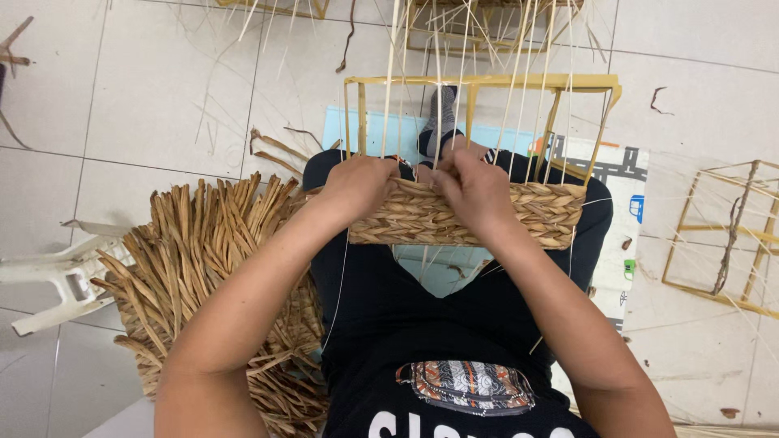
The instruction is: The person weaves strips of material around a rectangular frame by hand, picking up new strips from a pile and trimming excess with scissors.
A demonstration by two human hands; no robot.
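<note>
The left hand (357, 182) and right hand (471, 188) were closed on the top edge of the half-woven basket (462, 215), which was held on the lap directly beneath the fingers; the strand pinched could not be made out. Thin upright stakes (519, 122) rose just beyond the fingertips inside the yellow frame (487, 81). A stake could be snapped or pulled askew by too hard a tug, and the weave loosened.
</note>
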